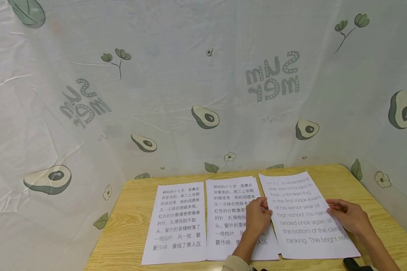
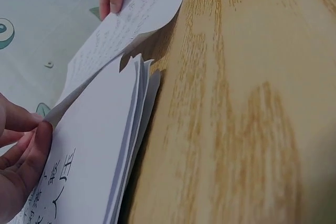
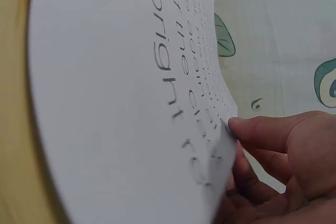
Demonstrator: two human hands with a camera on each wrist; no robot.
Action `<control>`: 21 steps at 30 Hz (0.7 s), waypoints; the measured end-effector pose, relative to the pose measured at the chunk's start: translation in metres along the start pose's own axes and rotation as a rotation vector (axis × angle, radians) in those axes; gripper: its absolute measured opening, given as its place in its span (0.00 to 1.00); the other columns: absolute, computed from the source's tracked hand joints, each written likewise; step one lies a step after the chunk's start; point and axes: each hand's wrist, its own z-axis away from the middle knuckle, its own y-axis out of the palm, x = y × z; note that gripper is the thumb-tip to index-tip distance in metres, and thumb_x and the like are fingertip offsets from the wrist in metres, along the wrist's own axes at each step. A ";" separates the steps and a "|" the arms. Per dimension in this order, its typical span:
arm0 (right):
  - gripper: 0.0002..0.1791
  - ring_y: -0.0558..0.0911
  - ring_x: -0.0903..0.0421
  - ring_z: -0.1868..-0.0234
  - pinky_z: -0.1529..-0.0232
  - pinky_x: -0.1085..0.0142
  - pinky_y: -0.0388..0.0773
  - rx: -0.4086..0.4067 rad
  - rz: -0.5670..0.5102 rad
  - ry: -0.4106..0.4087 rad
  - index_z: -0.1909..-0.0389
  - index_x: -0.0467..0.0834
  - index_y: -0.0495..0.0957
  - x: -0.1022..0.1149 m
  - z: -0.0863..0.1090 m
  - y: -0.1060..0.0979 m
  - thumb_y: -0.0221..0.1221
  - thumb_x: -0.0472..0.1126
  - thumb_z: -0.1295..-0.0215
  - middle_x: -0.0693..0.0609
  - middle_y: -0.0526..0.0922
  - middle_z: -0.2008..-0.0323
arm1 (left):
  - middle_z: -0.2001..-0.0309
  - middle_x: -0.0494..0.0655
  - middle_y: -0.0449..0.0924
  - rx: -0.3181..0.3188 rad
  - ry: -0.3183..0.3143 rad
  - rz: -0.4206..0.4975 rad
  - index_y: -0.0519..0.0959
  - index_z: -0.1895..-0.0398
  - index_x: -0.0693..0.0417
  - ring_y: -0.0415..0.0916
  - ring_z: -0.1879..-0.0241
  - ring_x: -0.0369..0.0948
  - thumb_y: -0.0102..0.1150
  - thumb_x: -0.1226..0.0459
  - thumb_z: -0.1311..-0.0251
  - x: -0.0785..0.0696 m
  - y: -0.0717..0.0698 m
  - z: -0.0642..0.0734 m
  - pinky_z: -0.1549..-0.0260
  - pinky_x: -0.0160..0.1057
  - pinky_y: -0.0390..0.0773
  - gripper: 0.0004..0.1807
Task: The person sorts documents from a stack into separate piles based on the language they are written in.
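Observation:
A sheet of paper [image 1: 298,218] printed with English text is held by its two side edges at the right of the table. My left hand [image 1: 259,216] pinches its left edge between thumb and fingers, over the middle stack of Chinese-printed sheets [image 1: 228,222]. On the opposite edge, my right hand [image 1: 351,216] pinches the paper with the thumb on the printed face. In the left wrist view the English sheet [image 2: 121,35] slants up off the wood beside the stack [image 2: 94,140], whose layered edges show. The right wrist view has the sheet [image 3: 115,103] bowing toward my fingers.
Another Chinese-printed sheet [image 1: 174,226] lies at the left on the wooden table [image 1: 122,218]. A pale curtain [image 1: 176,86] with avocado prints hangs behind and at both sides. Something black [image 1: 352,264] shows at the front edge by my right forearm.

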 end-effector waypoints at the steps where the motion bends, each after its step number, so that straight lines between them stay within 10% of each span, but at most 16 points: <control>1: 0.26 0.83 0.58 0.66 0.68 0.64 0.78 -0.001 0.023 -0.010 0.34 0.26 0.76 0.001 0.000 -0.001 0.61 0.42 0.23 0.32 0.87 0.52 | 0.66 0.34 0.81 0.000 0.013 -0.009 0.87 0.44 0.57 0.72 0.70 0.24 0.74 0.74 0.44 0.000 -0.001 0.000 0.66 0.26 0.77 0.22; 7: 0.24 0.86 0.32 0.53 0.60 0.52 0.76 -0.047 0.147 -0.041 0.40 0.26 0.79 0.010 0.004 -0.006 0.59 0.43 0.23 0.27 0.87 0.50 | 0.63 0.40 0.83 0.010 0.063 -0.034 0.86 0.42 0.58 0.72 0.70 0.23 0.74 0.71 0.41 -0.008 -0.016 0.002 0.66 0.24 0.77 0.23; 21: 0.27 0.88 0.46 0.55 0.61 0.64 0.77 0.042 0.070 -0.103 0.37 0.29 0.80 0.062 0.018 0.026 0.61 0.49 0.22 0.37 0.89 0.52 | 0.59 0.46 0.87 0.030 0.031 0.024 0.84 0.38 0.60 0.76 0.67 0.27 0.74 0.68 0.39 0.010 -0.072 0.009 0.67 0.27 0.78 0.25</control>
